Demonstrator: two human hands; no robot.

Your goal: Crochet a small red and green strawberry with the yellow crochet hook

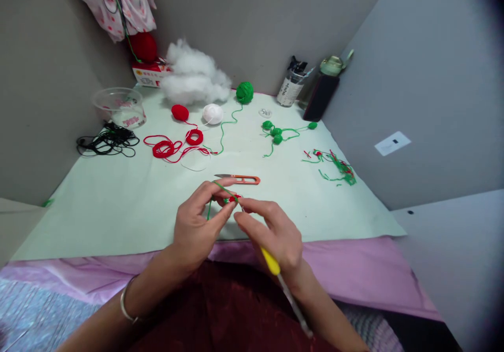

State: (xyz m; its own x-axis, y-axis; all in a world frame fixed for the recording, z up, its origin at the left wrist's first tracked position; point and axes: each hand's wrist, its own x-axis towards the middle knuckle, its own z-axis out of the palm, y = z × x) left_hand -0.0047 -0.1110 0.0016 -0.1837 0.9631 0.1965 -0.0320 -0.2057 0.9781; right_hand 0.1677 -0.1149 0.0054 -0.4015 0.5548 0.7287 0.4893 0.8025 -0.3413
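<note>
My left hand (200, 223) pinches a small red and green crochet piece (233, 198) between thumb and fingers. A strand of green yarn (222, 187) runs over its index finger and hangs down behind the hand. In my right hand (275, 234) is a crochet hook (270, 261) with a yellow grip, its metal shaft slanting down toward my lap. The hook's tip meets the piece, mostly covered by my fingertips. Just beyond the hands lies a pair of orange thread snips (246, 179).
Red yarn rings (194, 137), red (180, 112), white (213, 114) and green yarn balls (244, 93) lie behind. Stuffing (192, 73) sits at the back, black cord (108, 141) and a plastic tub (120, 107) left. Green pieces (276, 132), yarn scraps (342, 168) and a bottle (323, 92) are right.
</note>
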